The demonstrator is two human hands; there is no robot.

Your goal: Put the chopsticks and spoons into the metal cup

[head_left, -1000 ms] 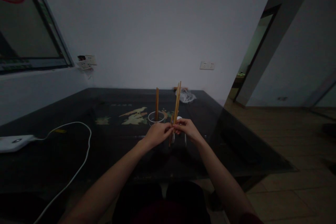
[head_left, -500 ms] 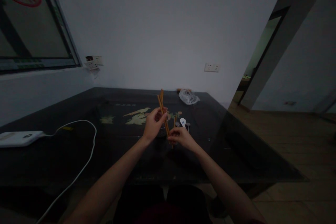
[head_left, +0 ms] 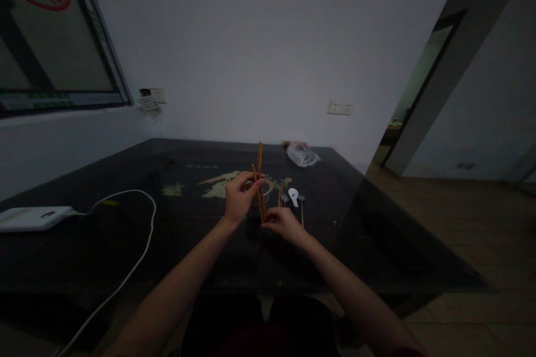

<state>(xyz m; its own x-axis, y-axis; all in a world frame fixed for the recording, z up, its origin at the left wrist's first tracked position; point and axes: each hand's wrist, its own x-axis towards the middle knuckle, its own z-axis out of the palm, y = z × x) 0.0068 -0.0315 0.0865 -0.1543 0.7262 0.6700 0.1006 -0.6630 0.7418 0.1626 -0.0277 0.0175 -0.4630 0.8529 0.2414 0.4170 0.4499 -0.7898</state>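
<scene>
Several brown chopsticks [head_left: 260, 157] stand nearly upright between my hands, their tops spread slightly apart. My left hand [head_left: 239, 196] is closed around their middle. Lower down, my right hand [head_left: 285, 224] pinches the chopsticks near their bottom ends. Behind my left hand a clear round container [head_left: 266, 192] shows in part. Just beyond my right hand lie more chopsticks [head_left: 280, 194], a metal spoon [head_left: 285, 199], a white spoon [head_left: 293, 196] and another metal spoon [head_left: 302, 202]. My right hand hides the near ends of some of these.
A crumpled clear plastic bag [head_left: 302, 155] lies at the back of the dark table [head_left: 188, 256]. To the left, a white power bank [head_left: 36, 217] has a white cable [head_left: 151, 217] running off the near edge. A wall [head_left: 243, 56] bounds the far side.
The chopsticks have become more upright, and one has slid lower than the others. My right hand has shifted slightly left and down; my left hand stays closed on them.
</scene>
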